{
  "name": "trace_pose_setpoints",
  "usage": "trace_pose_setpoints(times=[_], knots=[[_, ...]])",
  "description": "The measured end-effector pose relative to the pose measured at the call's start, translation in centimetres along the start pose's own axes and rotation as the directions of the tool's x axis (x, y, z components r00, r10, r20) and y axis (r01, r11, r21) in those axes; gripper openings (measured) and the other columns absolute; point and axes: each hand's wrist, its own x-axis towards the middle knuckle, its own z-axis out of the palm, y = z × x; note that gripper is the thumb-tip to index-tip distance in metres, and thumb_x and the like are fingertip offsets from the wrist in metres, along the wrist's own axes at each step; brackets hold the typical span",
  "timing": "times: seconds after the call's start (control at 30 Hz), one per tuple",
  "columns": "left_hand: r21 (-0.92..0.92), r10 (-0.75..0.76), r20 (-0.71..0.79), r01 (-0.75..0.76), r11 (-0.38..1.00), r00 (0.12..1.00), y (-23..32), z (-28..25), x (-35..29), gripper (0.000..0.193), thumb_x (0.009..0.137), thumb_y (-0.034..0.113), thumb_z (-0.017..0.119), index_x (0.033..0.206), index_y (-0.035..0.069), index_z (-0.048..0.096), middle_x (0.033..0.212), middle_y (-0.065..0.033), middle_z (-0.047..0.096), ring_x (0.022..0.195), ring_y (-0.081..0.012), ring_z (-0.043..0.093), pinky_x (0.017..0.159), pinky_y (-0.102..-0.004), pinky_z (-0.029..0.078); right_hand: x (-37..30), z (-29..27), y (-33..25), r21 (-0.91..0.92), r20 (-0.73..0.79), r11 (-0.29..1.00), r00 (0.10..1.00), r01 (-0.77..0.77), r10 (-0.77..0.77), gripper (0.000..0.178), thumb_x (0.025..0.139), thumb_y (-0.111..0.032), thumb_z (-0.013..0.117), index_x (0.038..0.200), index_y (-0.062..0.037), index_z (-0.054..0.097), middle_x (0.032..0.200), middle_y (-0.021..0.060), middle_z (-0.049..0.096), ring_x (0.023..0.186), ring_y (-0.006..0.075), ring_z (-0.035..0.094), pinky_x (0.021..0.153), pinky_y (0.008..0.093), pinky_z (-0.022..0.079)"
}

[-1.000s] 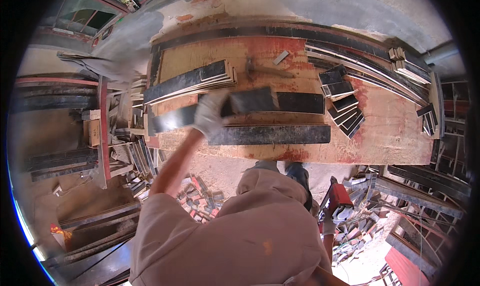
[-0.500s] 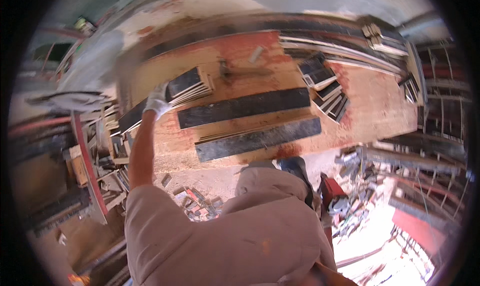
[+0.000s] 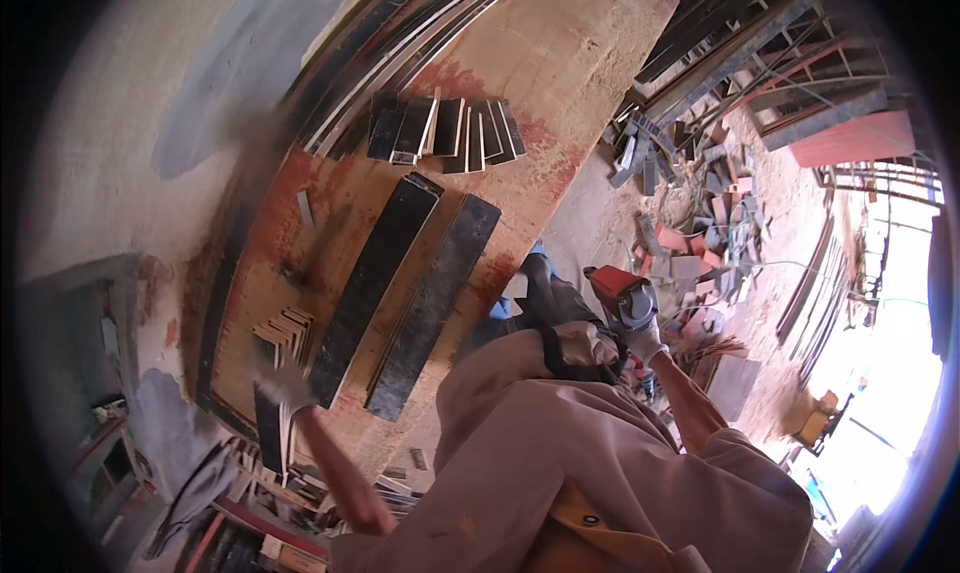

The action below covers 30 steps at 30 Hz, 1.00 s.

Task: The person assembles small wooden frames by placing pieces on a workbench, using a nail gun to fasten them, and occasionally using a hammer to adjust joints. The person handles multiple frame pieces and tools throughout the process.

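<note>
Your white-gloved left hand [image 3: 285, 387] lies over a stack of long black-faced plywood strips [image 3: 268, 420] at the left end of the red-stained wooden bench [image 3: 565, 48] — too blurred to tell any grip. Your white-gloved right hand [image 3: 650, 341] grasps a red-and-silver power tool [image 3: 618, 295] beyond the near edge. Apparently done: short black-faced panels [image 3: 447, 133], grouped between wall-side and near edges; apparently left: two long black-faced boards [image 3: 373, 285], lying separately.

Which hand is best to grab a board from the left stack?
Probably the left hand: it's at that stack of black boards, while the right hand is away from the table, holding a red power tool.
</note>
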Motion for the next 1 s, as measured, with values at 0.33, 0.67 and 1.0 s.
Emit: trace_pose_setpoints(times=[0.33, 0.67, 1.0], knots=[[0.101, 0.302, 0.303, -0.345, 0.933, 0.904, 39.7, 24.1, 9.4, 0.088, 0.084, 0.057, 0.076, 0.145, 0.002, 0.047, 0.147, -0.0220, 0.052, 0.131, -0.0419, 0.053, 0.104, -0.0517, 0.051, -0.2, -1.9, 2.8, 0.318, -0.031, 0.918, 0.966, -0.236, 0.259, 0.042, 0.083, -0.021, 0.086, 0.118, -0.0058, 0.068, 0.109, 0.0042, 0.072, 0.096, 0.0200, 0.068, 0.088, 0.0368, 0.054], [0.201, 0.156, 0.358, -0.239, 0.950, 0.921, 44.3, 27.7, 12.2, 0.058, 0.068, 0.040, 0.093, 0.115, 0.015, 0.071, 0.128, -0.0156, 0.059, 0.124, -0.0359, 0.053, 0.096, -0.0502, 0.051, -3.7, -4.5, 11.3, 0.550, 0.070, 0.666, 0.822, -0.505, 0.565, 0.019, 0.095, -0.025, 0.078, 0.083, -0.0157, 0.066, 0.066, -0.0058, 0.058, 0.051, 0.0072, 0.051, 0.046, 0.0258, 0.041], [0.198, 0.273, 0.294, -0.338, 0.920, 0.916, 40.8, 26.9, 13.9, 0.048, 0.080, 0.026, 0.081, 0.127, 0.015, 0.073, 0.120, -0.0176, 0.072, 0.110, -0.0360, 0.070, 0.095, -0.0451, 0.056, 2.3, -7.3, 9.6, 0.291, 0.182, 0.874, 0.919, -0.390, 0.349, 0.019, 0.096, -0.026, 0.078, 0.100, -0.0108, 0.067, 0.083, -0.0018, 0.063, 0.064, 0.0089, 0.055, 0.052, 0.0271, 0.045]])
